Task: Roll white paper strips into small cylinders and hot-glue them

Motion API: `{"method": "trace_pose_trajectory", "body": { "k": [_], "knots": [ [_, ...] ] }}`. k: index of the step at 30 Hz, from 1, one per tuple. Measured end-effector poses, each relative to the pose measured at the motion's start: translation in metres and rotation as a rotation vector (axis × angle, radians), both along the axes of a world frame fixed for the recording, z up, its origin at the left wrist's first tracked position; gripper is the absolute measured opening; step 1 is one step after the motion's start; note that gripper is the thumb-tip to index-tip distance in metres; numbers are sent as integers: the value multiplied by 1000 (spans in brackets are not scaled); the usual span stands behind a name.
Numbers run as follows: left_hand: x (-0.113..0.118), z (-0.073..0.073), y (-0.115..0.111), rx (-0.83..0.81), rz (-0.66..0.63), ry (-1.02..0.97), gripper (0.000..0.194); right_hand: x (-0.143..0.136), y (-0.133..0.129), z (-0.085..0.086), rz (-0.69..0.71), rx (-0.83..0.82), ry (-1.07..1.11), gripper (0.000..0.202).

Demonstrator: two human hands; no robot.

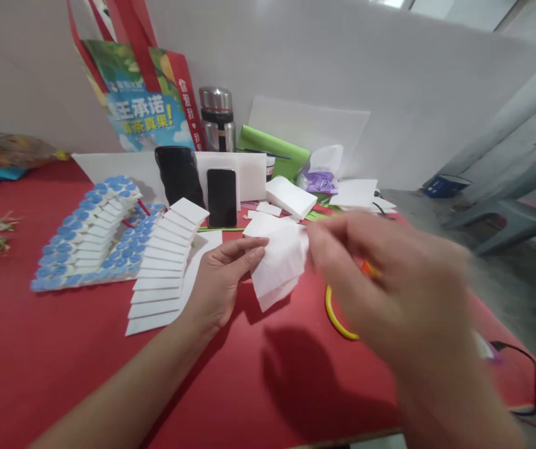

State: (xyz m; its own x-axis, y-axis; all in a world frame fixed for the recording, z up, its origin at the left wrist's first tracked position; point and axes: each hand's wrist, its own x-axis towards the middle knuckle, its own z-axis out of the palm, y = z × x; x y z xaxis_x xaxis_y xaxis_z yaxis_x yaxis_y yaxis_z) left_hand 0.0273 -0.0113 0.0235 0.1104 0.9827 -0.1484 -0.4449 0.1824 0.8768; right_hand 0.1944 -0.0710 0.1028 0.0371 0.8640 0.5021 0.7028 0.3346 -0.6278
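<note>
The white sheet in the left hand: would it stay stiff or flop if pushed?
Probably floppy: the white sheet looks thin and creased. It's likely light, since a pinch of the left hand seems enough. It may crumple, given its uneven lower edge.

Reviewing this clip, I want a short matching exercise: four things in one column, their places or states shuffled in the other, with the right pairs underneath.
Things:
1. Thin white paper
2. Metal flask
3. Curved item
4. White cards

Places or states:
A. Next to the printed bag
B. Overlapping in a stepped row
C. Pinched by the left hand
D. Yellow, partly hidden by the blurred right hand

Pairs: 1-C, 2-A, 3-D, 4-B
</note>
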Motion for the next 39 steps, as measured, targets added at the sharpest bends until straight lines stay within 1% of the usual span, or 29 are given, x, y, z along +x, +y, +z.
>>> {"method": "trace_pose_trajectory", "body": {
  "k": [1,2,3,4,5,7,8,9,10,12,13,14,17,20,23,25,27,30,32,36,39],
  "knots": [
    [-1,-3,0,17,19,9,28,4,12,-7,-16,9,35,29],
    [-1,-6,-1,33,44,19,26,9,24,-17,-11,-13,153,33],
    [-2,-10,-1,40,50,37,25,13,35,-30,44,-104,270,39],
    [-2,-13,-1,48,51,49,23,16,45,-43,112,-233,362,45],
    [-2,-15,-1,59,55,57,22,18,53,-56,147,-336,437,49],
    [-3,-18,0,80,73,67,20,19,61,-78,227,-527,576,48],
    [-3,-19,1,88,83,66,23,18,62,-86,268,-602,642,46],
    [-4,-19,2,93,85,62,30,17,62,-91,302,-647,704,43],
    [-6,-19,3,91,76,55,41,16,61,-93,327,-670,753,39],
    [-11,-19,5,62,21,38,65,14,59,-94,340,-682,793,34],
    [-13,-20,6,38,-15,36,72,14,58,-93,338,-700,787,32],
    [-16,-21,7,16,-49,41,74,14,58,-91,334,-730,768,31],
    [-20,-23,8,-14,-98,92,59,17,58,-88,291,-776,713,28],
    [-20,-22,10,-2,-88,158,51,19,58,-89,327,-826,709,32],
    [-20,-18,12,29,-86,231,41,18,58,-89,383,-953,759,38],
    [-22,-16,13,43,-119,301,32,18,58,-88,390,-974,823,39],
    [-24,-18,14,47,-171,336,29,19,58,-87,403,-954,892,45],
    [-28,-24,17,75,-236,267,25,23,60,-86,403,-927,965,53],
    [-30,-28,19,97,-238,184,22,25,61,-87,382,-908,1004,52],
    [-30,-27,19,75,-199,42,16,27,62,-89,341,-853,1077,43],
    [-31,-22,18,73,-196,34,11,26,63,-89,312,-825,1084,29]
  ]
}}
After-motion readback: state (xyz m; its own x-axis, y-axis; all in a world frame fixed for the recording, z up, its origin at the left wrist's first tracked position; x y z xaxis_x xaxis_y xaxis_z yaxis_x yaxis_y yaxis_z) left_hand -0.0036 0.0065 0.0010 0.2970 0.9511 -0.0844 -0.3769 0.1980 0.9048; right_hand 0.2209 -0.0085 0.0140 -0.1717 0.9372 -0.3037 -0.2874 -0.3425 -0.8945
